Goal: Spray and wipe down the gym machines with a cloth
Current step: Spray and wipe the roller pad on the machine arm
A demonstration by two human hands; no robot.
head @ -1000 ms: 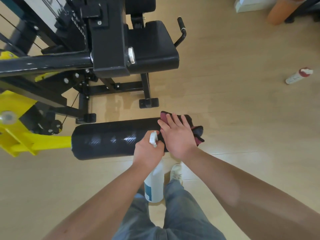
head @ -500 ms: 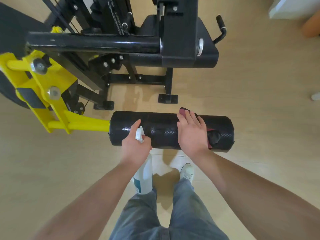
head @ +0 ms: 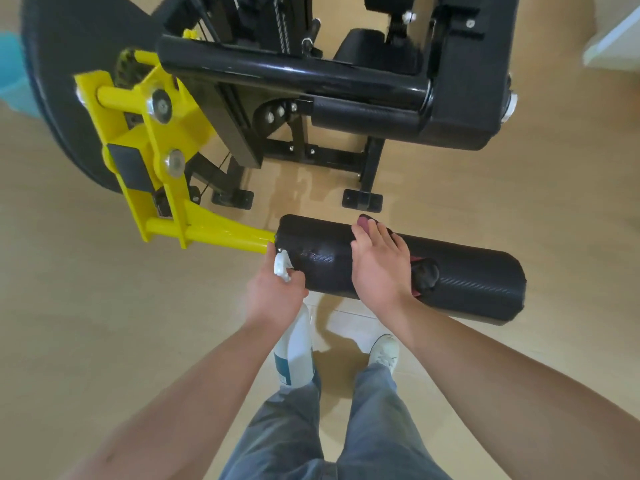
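At the far left edge a teal shape (head: 10, 57) is cut off by the frame and too blurred to name. Beside it stands a large black curved panel (head: 62, 98), also cropped. Next comes the bright yellow metal lever arm (head: 149, 140) of the black steel gym machine (head: 464, 81). Its yellow bar runs down and right into the left end of the black padded roller (head: 478, 289), which lies level above the pale wooden floor (head: 104, 323).

Your left hand (head: 273, 292) grips the white plastic spray bottle (head: 294, 344) round its neck, fingers curled, with the white nozzle just beside the roller's left end. The bottle hangs below your hand. Its body is opaque, so you cannot tell how much liquid it holds. A teal label sits low on it, and the writing there is too small to read.

Your right hand (head: 379, 268) lies flat with straight fingers, pressing the dark red cloth (head: 424, 275) onto the top of the roller, left of its middle. Your palm hides most of the cloth. One edge shows past your fingertips, and a bunched dark fold shows just right of the hand.

Below are your grey trousers (head: 381, 427) and one white shoe (head: 384, 349). At the top right corner a white object (head: 613, 39) is cut off by the frame.
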